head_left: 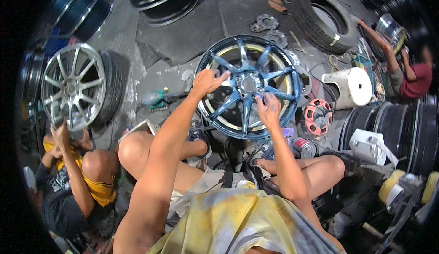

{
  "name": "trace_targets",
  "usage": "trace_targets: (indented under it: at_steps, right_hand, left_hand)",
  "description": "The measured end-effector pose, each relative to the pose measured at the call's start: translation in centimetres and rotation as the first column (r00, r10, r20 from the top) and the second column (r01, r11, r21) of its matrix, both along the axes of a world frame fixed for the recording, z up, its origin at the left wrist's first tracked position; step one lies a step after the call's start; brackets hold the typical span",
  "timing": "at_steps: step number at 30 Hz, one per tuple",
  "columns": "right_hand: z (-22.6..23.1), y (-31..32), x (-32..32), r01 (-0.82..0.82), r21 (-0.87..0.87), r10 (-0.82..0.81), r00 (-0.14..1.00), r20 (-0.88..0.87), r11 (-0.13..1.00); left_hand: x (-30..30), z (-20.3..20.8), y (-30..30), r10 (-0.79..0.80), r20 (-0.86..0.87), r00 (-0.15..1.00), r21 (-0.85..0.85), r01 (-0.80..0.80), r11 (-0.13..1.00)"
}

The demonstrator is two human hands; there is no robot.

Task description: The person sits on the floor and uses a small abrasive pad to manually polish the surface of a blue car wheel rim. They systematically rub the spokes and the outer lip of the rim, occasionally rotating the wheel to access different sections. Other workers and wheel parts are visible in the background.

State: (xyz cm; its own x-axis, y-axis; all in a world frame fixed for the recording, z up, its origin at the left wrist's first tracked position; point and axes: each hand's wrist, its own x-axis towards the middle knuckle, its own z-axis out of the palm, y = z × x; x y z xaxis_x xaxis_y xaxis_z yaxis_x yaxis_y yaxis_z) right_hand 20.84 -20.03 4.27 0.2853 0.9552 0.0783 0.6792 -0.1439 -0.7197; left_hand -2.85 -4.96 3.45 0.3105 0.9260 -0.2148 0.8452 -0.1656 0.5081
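A glossy blue multi-spoke wheel rim point(244, 122) sits face up in front of my legs, with a round hub at its centre. My left hand point(209, 82) is on the left spokes, its fingers curled around one and a digit stretched toward the hub. At the hub's lower right, my right hand point(269, 109) is closed, fingertips drawn together near a bolt hole. Whatever those fingertips hold, if anything, is too small and blurred to make out.
To the left, a person's hand point(61, 135) touches a silver rim point(73, 88) beside a tyre. A white cylinder point(354, 87), a red reel point(317, 117) and a can point(303, 148) are on the right. Beyond them another person point(414, 78) works; a tyre point(323, 23) lies farther back.
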Motion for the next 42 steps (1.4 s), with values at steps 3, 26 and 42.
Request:
trace_targets:
  at_steps: [3,26,42]
  right_hand:
    - [-1.6,-2.3,-1.7,0.109,0.196,-0.097,0.993,-0.071,0.974]
    - [-4.0,-0.2,1.0,0.433,0.117,-0.433,0.901,-0.028,0.894]
    - [-4.4,0.0,0.9,0.475,0.145,-0.483,0.876,0.020,0.868]
  left_hand:
    - [2.7,1.0,-1.3,0.067,0.275,0.959,0.124,-0.105,0.987]
    - [20.3,26.3,-25.6,-0.940,0.335,0.060,0.697,0.655,0.290]
    - [20.0,27.9,-27.0,-0.727,0.650,-0.223,0.682,0.591,0.429]
